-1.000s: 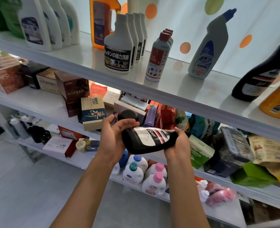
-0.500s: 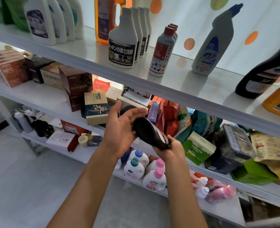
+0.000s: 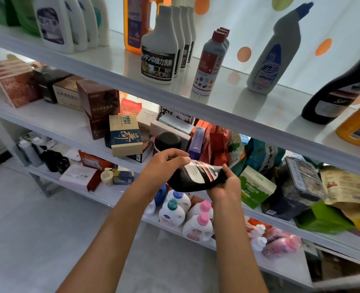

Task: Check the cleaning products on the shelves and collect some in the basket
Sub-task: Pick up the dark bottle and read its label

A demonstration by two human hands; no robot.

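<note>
A black bottle [image 3: 193, 179] lies on its side in the air in front of the middle shelf [image 3: 54, 123], held between both hands with its white and red label facing up. The left hand [image 3: 164, 168] curls its fingers over the bottle's left, wider end, fingertips resting on the label; the right hand [image 3: 225, 187] grips the narrower right end from below and behind. On the top shelf [image 3: 248, 106], far and above, stand a row of white bottles with dark labels [image 3: 159, 49], a slim red-capped bottle marked STAIN [image 3: 209, 64], a white angled-neck bottle with a blue cap [image 3: 277, 53] and, at the far right, another black bottle [image 3: 339, 89] beside an orange one [image 3: 358, 125]. Boxes [image 3: 125, 135] and packets crowd the middle shelf behind the hands. Below the held bottle, on the bottom shelf [image 3: 103, 194], stand white jugs with pink caps [image 3: 199, 225] and teal caps.
</note>
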